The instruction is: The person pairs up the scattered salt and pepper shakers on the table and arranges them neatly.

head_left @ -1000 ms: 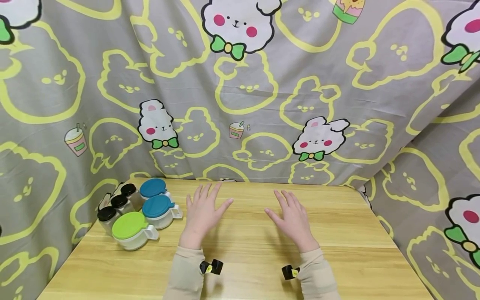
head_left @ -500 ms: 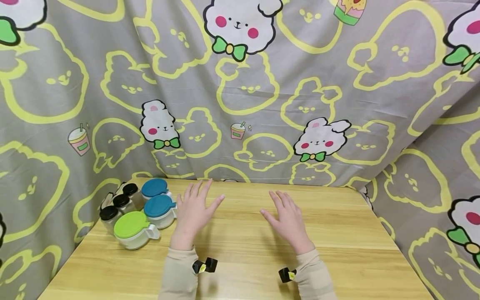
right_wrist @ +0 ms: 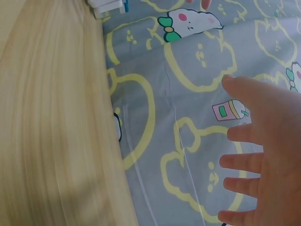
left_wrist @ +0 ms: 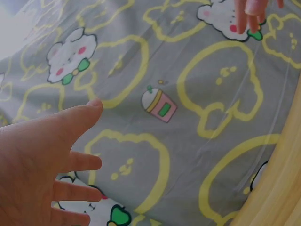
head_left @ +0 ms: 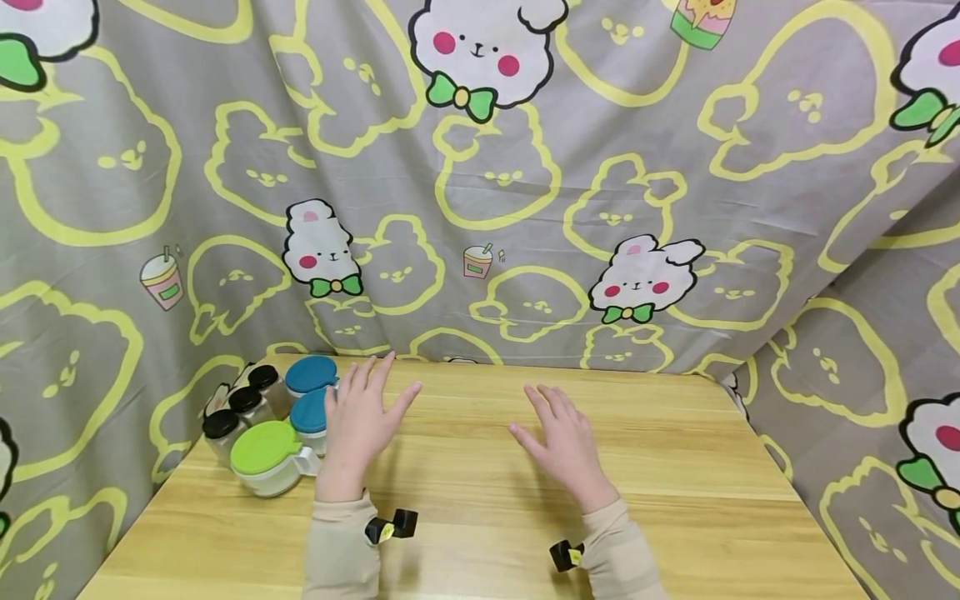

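My left hand (head_left: 363, 425) hovers over the table's left half with fingers spread and nothing held. It partly covers the nearer blue-lidded jar (head_left: 309, 410); whether it touches that jar I cannot tell. Just left of it stands a green-lidded jar (head_left: 266, 458) with a white handle, and behind is another blue-lidded jar (head_left: 311, 375). Over the middle of the table is my right hand (head_left: 566, 446), its fingers extended and holding nothing. Both wrist views show spread fingers: the left hand (left_wrist: 42, 165) and the right hand (right_wrist: 273, 150).
Several clear jars with black lids (head_left: 246, 400) stand at the table's back left, beside the handled jars. A grey curtain (head_left: 517, 192) printed with cartoon rabbits hangs behind and along both sides of the wooden table (head_left: 675, 500).
My left hand has moved left, from beside the jars to partly in front of a blue-lidded one. My right hand has shifted slightly left. The jars stay put.
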The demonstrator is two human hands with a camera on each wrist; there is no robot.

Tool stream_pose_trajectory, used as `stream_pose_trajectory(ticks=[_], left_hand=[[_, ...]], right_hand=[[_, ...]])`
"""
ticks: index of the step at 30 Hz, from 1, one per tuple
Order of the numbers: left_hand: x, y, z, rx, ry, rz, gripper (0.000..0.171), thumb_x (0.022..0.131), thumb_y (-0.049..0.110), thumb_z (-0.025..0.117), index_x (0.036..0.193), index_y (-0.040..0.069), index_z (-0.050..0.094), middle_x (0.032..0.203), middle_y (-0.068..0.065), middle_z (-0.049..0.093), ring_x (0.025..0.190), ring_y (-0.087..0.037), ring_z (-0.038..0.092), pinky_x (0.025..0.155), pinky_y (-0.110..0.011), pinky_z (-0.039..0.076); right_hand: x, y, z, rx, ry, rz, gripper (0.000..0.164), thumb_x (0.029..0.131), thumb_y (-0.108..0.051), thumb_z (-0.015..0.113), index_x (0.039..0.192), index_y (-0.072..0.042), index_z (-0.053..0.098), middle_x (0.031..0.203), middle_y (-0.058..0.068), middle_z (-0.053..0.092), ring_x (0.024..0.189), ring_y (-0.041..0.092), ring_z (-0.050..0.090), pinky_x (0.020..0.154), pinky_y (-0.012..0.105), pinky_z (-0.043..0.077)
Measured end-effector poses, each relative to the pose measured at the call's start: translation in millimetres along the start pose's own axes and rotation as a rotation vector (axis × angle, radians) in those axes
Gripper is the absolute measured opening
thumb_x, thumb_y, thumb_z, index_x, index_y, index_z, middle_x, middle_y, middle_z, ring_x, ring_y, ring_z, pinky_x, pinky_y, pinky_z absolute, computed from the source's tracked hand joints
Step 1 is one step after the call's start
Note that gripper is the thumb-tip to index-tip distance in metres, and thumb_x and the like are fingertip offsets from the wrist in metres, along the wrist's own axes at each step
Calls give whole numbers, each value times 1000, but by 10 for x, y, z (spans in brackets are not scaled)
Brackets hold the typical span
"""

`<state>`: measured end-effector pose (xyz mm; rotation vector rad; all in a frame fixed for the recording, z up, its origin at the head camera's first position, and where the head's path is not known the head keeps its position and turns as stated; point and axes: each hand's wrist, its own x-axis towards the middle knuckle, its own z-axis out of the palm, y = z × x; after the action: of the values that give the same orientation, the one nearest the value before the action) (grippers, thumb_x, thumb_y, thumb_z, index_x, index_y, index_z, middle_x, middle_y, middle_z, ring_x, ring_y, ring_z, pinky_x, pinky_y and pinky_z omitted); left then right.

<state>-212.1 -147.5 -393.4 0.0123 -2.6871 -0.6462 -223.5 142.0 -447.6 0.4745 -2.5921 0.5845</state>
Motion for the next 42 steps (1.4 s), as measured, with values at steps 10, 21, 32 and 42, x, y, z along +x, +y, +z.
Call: stream_pose_trajectory(ticks=[10,21,32,42], left_hand=[[-1,-121,-105,-24,6,-26,78,91,71,40,151,22,36,155,-16,35,146,-43,22,109,-75,12],[-25,-249,-232,27,86,17,74,92,66,46,148,18,41,151,-19,41,141,-45,29,105,-76,18],[-73,-449,-381,94,141,42,70,92,61,53,147,19,43,147,-19,44,139,-45,32,105,-76,18],[-147,-678,-547,149,165,47,66,91,56,58,144,18,46,144,-19,46,135,-44,33,102,-77,19]], right_hand=[[-7,-98,65,-20,-14,-47,66,90,-50,63,144,-15,48,142,15,52,132,38,48,100,62,42],[-53,-257,202,8,-54,-99,67,90,-51,62,144,-16,47,141,13,53,133,35,48,102,60,41],[-73,-397,280,-8,-71,-145,66,91,-53,58,145,-16,46,141,11,54,132,34,48,102,59,42],[-106,-526,346,-2,-110,-201,67,93,-54,55,146,-15,45,141,11,53,131,34,50,101,60,43]])
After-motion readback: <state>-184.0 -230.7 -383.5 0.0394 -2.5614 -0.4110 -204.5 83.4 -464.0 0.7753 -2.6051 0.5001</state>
